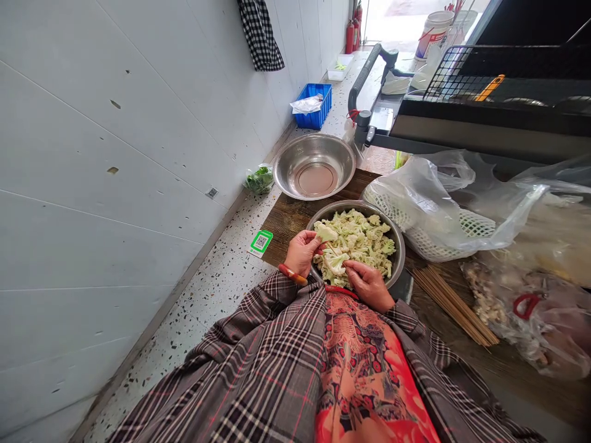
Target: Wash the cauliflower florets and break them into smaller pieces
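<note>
My left hand point(302, 251), with an orange-red bangle at its wrist, pinches a pale cauliflower floret point(325, 231) over the near left part of a steel bowl point(401, 246). My right hand point(370, 285) has its fingertips closed on another floret point(336, 263), low over the bowl's near side. A thin stick, perhaps a skewer, shows faintly between the two florets; which hand grips it I cannot tell. Cut cauliflower point(357, 231) fills the bowl. Right of the bowl, a bundle of wooden skewers point(455, 304) lies on the dark wooden table.
Behind the full bowl stands a wider steel basin point(318, 141). Clear plastic bags point(429, 191) and a bag with a red ring point(530, 314) crowd the right side. Leafy greens in plastic point(259, 179) lie by the left wall. Farther back is a blue crate point(318, 114).
</note>
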Motion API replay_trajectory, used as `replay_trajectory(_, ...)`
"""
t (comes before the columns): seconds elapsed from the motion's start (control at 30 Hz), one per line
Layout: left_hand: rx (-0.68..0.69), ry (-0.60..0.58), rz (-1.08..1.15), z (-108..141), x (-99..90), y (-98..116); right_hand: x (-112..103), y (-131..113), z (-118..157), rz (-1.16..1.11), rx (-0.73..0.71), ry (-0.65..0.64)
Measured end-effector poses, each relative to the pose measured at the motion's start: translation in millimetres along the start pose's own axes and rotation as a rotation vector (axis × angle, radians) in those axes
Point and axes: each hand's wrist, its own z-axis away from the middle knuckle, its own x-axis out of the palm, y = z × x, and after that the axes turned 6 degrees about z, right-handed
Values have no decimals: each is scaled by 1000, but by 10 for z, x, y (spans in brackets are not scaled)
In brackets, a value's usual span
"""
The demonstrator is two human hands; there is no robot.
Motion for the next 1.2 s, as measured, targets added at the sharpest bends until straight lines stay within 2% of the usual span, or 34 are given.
replay_trajectory(0.23, 62, -13, -78, 31, 1, -10, 9, 7, 11, -11, 2, 17)
replay_trajectory(0.57, 64, -3, -77, 52, -41, -39, 31, 30, 8, 36, -47, 19)
replay_trajectory(0.7, 24, -9, -78, 39, -63, -44, 34, 34, -3, 70, -84, 30)
replay_trajectory(0.93, -90, -98, -40, 6, -122, -14, 8, 59, 4, 127, -130, 67)
replay_trajectory(1.2, -82, -99, -17, 31, -134, -10, -8, 106, 4, 221, -192, 93)
